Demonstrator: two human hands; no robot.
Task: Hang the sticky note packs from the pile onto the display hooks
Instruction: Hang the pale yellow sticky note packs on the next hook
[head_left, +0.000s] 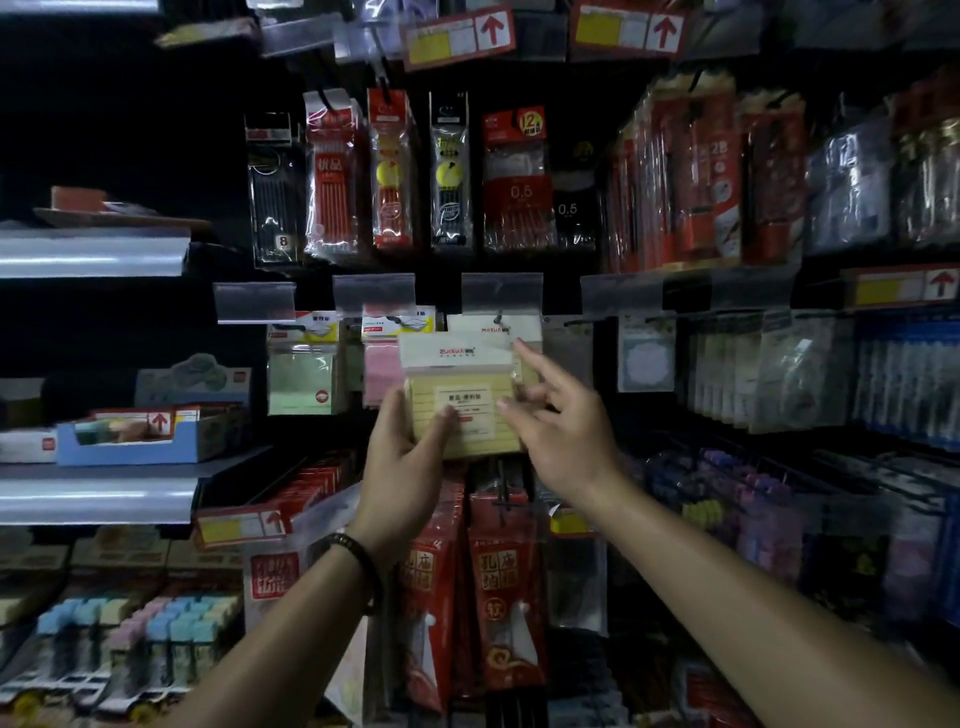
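The left hand grips the yellow, clear-wrapped sticky note pack just below the black wire display hook. The open right hand touches its edge. Best to level the header with the hook tip, then push straight on.

Dim shop aisle: a dark back wall hung with pen packs, and metal shelves at left.

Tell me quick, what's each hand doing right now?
Left hand: holds the yellow sticky note pack by its lower left corner.
Right hand: open, fingers spread against the pack's right edge.
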